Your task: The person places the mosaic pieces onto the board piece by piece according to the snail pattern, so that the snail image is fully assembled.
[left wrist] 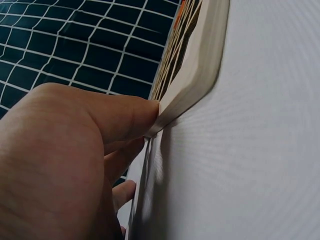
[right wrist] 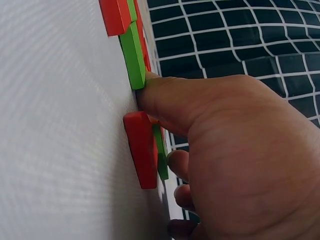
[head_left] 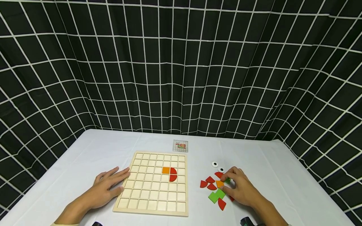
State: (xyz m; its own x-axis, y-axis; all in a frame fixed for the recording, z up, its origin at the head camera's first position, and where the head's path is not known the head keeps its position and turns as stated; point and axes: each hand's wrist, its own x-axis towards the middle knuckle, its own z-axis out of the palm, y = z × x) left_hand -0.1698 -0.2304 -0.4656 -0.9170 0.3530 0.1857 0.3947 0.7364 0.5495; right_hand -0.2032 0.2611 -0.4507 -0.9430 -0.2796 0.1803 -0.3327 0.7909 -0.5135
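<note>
My left hand (head_left: 106, 187) lies along the left side of the wooden grid board (head_left: 147, 213), fingers extended and fingertips at its rim. In the left wrist view the thumb touches the board's edge (left wrist: 200, 65). On the board sit an orange square tile (head_left: 166, 170) and two red quarter-circle tiles (head_left: 173, 171) side by side. My right hand (head_left: 238, 186) is over the loose tiles, its thumb and index finger at the edges of another orange square tile (head_left: 219, 184), pinching it at table level. Green square tiles (head_left: 214, 197) and red quarter-circles (head_left: 222, 204) surround it.
A small picture card (head_left: 180, 146) with a grid pattern lies behind the board. Two white eye discs (head_left: 215, 164) lie beyond the loose tiles. The white tablecloth (head_left: 282, 175) reaches back to a black curtain (head_left: 158, 78) with white grid lines.
</note>
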